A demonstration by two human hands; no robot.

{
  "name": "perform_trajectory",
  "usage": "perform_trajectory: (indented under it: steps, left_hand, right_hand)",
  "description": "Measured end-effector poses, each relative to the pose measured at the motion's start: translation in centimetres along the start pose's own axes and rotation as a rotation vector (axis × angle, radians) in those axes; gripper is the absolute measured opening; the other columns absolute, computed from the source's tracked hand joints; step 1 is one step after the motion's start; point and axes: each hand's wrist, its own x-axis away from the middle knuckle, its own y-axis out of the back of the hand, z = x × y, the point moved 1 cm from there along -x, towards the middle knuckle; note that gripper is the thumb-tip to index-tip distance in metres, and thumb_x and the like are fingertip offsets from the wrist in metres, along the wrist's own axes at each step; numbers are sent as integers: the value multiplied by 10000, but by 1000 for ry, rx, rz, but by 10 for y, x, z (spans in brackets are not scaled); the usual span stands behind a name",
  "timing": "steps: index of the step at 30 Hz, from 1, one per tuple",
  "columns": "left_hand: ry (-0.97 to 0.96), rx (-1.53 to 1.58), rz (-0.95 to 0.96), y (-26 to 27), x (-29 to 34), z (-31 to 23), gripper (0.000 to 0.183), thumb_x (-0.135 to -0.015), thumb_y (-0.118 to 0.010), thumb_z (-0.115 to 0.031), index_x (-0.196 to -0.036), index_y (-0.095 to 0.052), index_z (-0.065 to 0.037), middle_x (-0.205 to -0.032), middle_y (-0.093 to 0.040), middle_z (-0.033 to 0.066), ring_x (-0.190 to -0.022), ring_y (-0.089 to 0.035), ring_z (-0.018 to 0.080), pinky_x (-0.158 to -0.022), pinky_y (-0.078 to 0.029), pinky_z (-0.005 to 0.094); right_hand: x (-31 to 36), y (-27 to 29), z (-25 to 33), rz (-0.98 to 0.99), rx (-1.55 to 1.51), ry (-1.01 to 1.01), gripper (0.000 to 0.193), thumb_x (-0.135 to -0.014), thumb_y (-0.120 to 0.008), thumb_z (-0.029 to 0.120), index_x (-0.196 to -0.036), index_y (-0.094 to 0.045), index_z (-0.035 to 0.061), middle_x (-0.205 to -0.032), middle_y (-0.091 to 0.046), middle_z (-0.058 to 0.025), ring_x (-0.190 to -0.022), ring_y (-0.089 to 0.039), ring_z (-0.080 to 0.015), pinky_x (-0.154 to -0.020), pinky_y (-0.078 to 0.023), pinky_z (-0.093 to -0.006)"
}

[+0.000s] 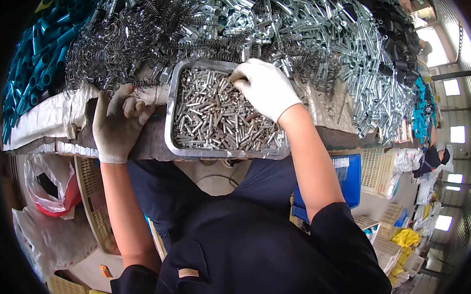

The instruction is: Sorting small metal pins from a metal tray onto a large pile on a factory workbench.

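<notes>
A shallow metal tray (168,130) at the table's near edge is filled with short metal pins (213,114), some grey and some brownish. My right hand (267,88), in a white glove, reaches over its far right side. The fingers there are bent and pressed together just above the pins; what lies between them is hidden. Left of the tray, my left hand (120,123) is raised in a greyish glove with bare fingertips. Its fingers are loosely curled and spread apart, and nothing shows in them.
Beyond the tray lie heaps of dark coil springs (131,41), shiny metal tubes and bolts (320,33), teal tubes (40,61) and black parts (396,29). Below the table stand a blue crate (352,181), a beige basket (377,169) and plastic bags (50,181).
</notes>
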Motion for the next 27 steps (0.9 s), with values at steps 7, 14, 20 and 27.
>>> perform_trajectory:
  steps: [7,14,20,27]
  left_hand:
    - [3,13,26,1,0,-1,566,-1003,-364,-460,-1207,-543,37,-753,-491,64,-896,-557,247,-938,-451,439]
    - [9,4,20,-1,-1,0,560,-1001,-370,-454,-1205,-549,36,-754,-493,64,-894,-555,245,-930,-460,432]
    - [-3,-13,7,0,1,-2,567,-998,-372,-464,-1201,-549,35,-747,-477,59,-887,-543,245,-931,-460,432]
    - [4,10,0,0,0,-1,570,-999,-363,-466,-1199,-549,34,-742,-463,63,-879,-532,251,-926,-457,436]
  right_hand:
    - [12,6,5,-5,70,-67,152,-877,-579,207,-949,-635,86,-941,-642,-125,-898,-635,-313,-811,-504,-408]
    - [37,-4,4,-82,-341,-148,148,-902,-507,137,-1014,-572,65,-868,-657,-165,-798,-646,-342,-748,-497,-422]
    - [33,-13,18,-80,-104,-135,136,-849,-589,205,-892,-660,97,-885,-682,-115,-824,-656,-324,-738,-514,-413]
    - [33,-14,11,-157,-160,-171,154,-825,-636,209,-889,-708,89,-854,-696,-102,-760,-666,-259,-704,-517,-353]
